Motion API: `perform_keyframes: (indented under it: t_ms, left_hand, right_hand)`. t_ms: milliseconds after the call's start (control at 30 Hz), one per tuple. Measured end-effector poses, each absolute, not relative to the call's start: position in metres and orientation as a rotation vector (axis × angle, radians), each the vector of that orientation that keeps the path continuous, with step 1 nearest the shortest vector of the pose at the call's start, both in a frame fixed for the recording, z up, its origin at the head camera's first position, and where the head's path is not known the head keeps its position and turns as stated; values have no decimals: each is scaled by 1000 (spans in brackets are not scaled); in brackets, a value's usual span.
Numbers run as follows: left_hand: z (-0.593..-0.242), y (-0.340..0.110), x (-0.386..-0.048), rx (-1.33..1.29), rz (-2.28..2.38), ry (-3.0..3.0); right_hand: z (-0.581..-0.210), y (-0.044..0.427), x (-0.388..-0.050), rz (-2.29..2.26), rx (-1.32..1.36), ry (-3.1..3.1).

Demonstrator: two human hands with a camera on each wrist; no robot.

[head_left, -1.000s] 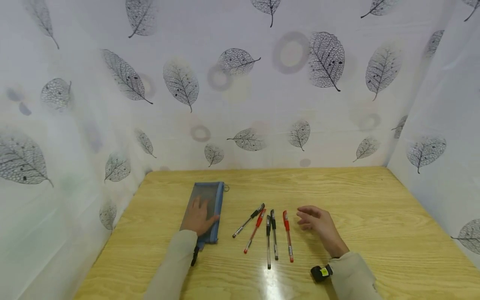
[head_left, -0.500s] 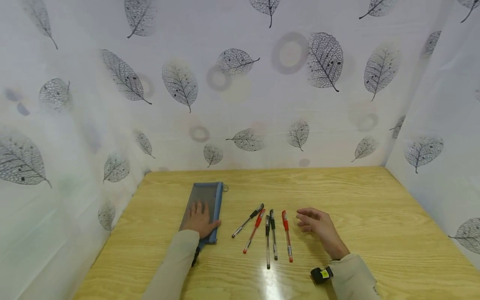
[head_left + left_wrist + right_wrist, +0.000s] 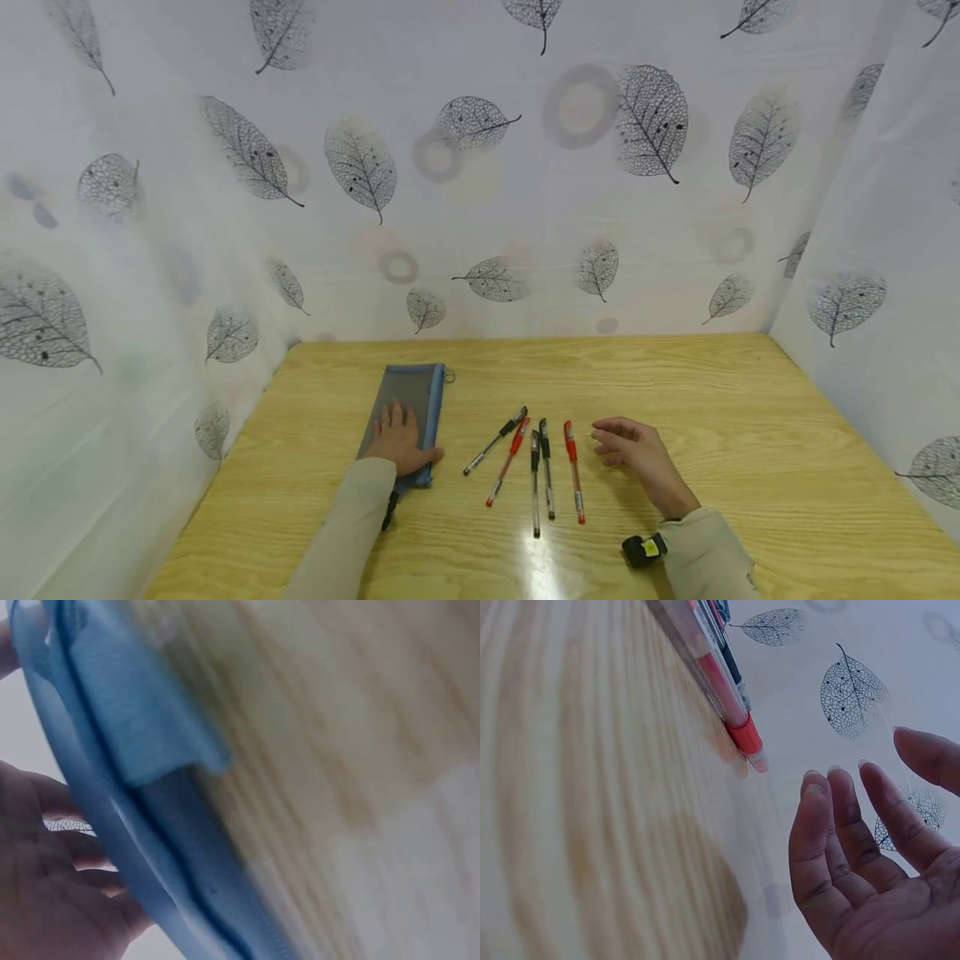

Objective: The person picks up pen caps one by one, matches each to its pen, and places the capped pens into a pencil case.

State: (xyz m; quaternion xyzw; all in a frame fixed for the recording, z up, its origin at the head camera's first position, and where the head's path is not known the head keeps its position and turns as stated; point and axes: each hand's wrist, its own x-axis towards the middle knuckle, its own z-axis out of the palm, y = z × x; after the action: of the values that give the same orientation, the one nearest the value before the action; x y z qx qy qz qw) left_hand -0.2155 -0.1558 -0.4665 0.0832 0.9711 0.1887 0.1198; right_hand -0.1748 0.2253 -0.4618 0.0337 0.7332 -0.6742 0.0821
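On the left of the table lies a flat grey mesh pouch (image 3: pixel 408 383) with a blue zip edge and a small ring. My left hand (image 3: pixel 397 442) rests on it with fingers spread, thumb across the blue edge. The left wrist view shows this blue edge (image 3: pixel 150 705) close up and blurred. My right hand (image 3: pixel 641 458) stays right of the pens, fingers loosely bent, holding nothing. Nearest to it is a red pen (image 3: pixel 573 454). Further left lie two black pens (image 3: pixel 535 450) side by side, another red pen (image 3: pixel 516 443) and a slanting black pen (image 3: pixel 507 428).
The pens lie on a light wood-grain table (image 3: pixel 675 375). A white curtain (image 3: pixel 525 200) with leaf prints stands behind it and along both sides. A black device (image 3: pixel 641 550) is strapped at my right wrist.
My left hand has slid slightly toward me on the pouch, and its thumb has come down along the blue edge. The pens and my right hand have stayed put.
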Motion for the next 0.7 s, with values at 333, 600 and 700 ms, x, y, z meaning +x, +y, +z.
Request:
perform_keyframes:
  t_ms: [333, 600, 700]
  left_hand:
    - [-462, -152, -219, 204, 527, 2840]
    - [-454, -144, -215, 241, 426, 2855]
    - [-451, -142, -214, 257, 368, 2869]
  right_hand:
    - [-464, 226, -177, -1999, 120, 2186]
    - [-464, 226, -176, -1998, 101, 2184]
    - [-463, 226, -176, -1996, 81, 2191]
